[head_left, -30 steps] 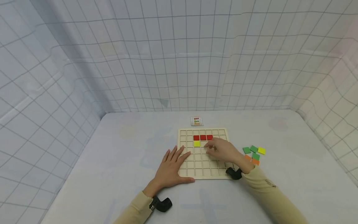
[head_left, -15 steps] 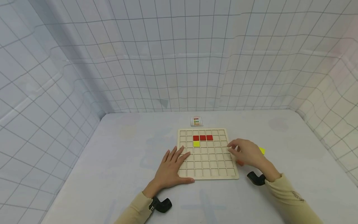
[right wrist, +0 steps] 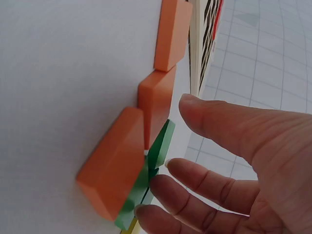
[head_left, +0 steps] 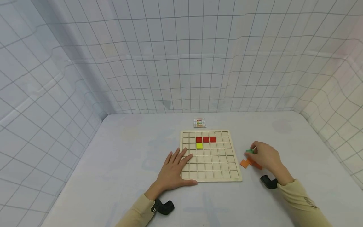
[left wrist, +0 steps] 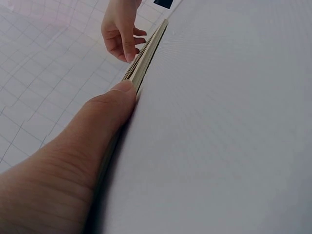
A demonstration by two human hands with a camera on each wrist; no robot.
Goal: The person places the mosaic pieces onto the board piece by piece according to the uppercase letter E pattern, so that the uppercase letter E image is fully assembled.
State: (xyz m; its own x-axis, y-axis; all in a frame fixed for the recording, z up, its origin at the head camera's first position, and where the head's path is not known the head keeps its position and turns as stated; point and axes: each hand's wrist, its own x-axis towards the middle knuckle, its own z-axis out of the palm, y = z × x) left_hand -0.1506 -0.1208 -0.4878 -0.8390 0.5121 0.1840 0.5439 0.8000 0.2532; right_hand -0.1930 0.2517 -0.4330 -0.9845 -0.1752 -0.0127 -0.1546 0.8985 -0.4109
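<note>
A cream grid board (head_left: 212,160) lies on the table, with 3 red tiles (head_left: 205,139) in a row and a yellow tile (head_left: 199,145) below the leftmost. My left hand (head_left: 173,173) rests with spread fingers on the board's left side, its thumb (left wrist: 109,109) along the front edge in the left wrist view. Right of the board, my right hand (head_left: 265,154) reaches over loose tiles. Its thumb and fingers stand apart around a green tile (head_left: 250,151). In the right wrist view, the fingertips are right beside the green tile (right wrist: 161,144), close to orange tiles (right wrist: 117,161).
Behind the board lies a small card (head_left: 199,123) printed with a coloured grid pattern. An orange tile (head_left: 244,163) lies between the board and the right hand. Grid-patterned white curtains (head_left: 175,63) surround the white table (head_left: 124,151).
My right hand has moved right, from over the board near the yellow tile to the loose tiles. The left hand and the tiles on the board have stayed put.
</note>
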